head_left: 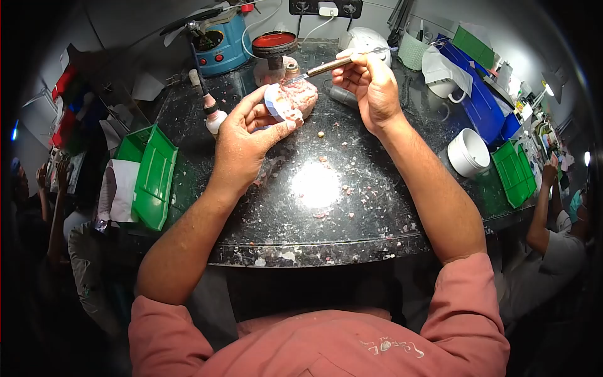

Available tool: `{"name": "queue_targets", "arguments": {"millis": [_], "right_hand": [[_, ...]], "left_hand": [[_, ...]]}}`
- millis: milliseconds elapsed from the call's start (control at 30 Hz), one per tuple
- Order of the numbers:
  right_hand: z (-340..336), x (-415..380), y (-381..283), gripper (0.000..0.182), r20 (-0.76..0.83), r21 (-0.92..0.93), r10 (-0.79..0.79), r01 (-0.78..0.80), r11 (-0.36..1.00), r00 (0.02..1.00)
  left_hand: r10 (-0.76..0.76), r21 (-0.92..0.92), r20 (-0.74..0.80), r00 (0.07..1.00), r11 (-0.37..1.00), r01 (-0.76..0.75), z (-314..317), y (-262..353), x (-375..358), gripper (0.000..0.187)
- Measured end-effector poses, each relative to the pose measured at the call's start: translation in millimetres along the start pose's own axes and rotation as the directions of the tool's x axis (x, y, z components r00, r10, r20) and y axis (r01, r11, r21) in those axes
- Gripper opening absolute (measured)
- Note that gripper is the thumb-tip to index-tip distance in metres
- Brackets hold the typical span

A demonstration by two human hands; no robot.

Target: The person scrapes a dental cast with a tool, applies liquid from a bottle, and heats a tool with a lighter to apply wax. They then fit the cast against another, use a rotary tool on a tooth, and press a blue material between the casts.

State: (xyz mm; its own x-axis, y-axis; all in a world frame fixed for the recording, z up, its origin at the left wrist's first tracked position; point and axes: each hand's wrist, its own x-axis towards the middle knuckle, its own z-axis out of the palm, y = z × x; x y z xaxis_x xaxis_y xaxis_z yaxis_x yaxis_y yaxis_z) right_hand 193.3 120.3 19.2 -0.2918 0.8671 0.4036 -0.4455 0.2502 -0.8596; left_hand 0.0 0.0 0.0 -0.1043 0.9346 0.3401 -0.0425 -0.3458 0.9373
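Note:
My left hand (244, 135) is closed around a dental cast (273, 103) with a pale, bluish-white base, thumb along its near edge and fingers behind it. Pinched between the fingertips of my right hand (375, 91) is a wax knife (330, 66) with a brown handle. Its metal blade points left and down, and the tip overlaps the upper edge of the cast in this view. Directly beside and behind the cast is a lumpy pink mass (303, 95). Part of the cast is hidden by my left fingers.
A round dish of red material (274, 41) stands behind my hands, near a blue machine (221, 47). At left are a dropper bottle (214, 116) and a green bin (154, 179); at right, a white cup (468, 152) and another green tray (514, 174). Pink crumbs litter the black tabletop (370, 213).

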Motion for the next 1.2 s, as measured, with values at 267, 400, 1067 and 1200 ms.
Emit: {"name": "queue_targets", "arguments": {"millis": [267, 400, 1067, 1200], "right_hand": [[1.7, -0.7, -6.4, 0.024, 0.072, -0.064, -0.088, 0.092, 0.994, 0.994], [1.5, -0.6, -5.7, 0.023, 0.079, -0.044, -0.096, 0.100, 0.994, 0.992], [4.9, -2.7, -5.5, 0.022, 0.122, -0.129, -0.162, 0.177, 0.976, 0.979], [3.4, -2.8, -6.2, 0.021, 0.144, -0.122, -0.165, 0.183, 0.976, 0.976]], "left_hand": [[-0.003, 0.047, 0.013, 1.000, 0.999, 0.003, -1.6, -0.7, -0.7, 0.063], [-0.002, 0.027, 0.013, 1.000, 1.000, 0.002, -0.8, -0.5, -0.8, 0.063], [-0.008, 0.036, 0.015, 1.000, 0.999, 0.007, -0.2, 0.2, -1.4, 0.062], [-0.005, 0.026, 0.015, 1.000, 1.000, 0.004, -0.8, -0.4, -1.3, 0.062]]}}
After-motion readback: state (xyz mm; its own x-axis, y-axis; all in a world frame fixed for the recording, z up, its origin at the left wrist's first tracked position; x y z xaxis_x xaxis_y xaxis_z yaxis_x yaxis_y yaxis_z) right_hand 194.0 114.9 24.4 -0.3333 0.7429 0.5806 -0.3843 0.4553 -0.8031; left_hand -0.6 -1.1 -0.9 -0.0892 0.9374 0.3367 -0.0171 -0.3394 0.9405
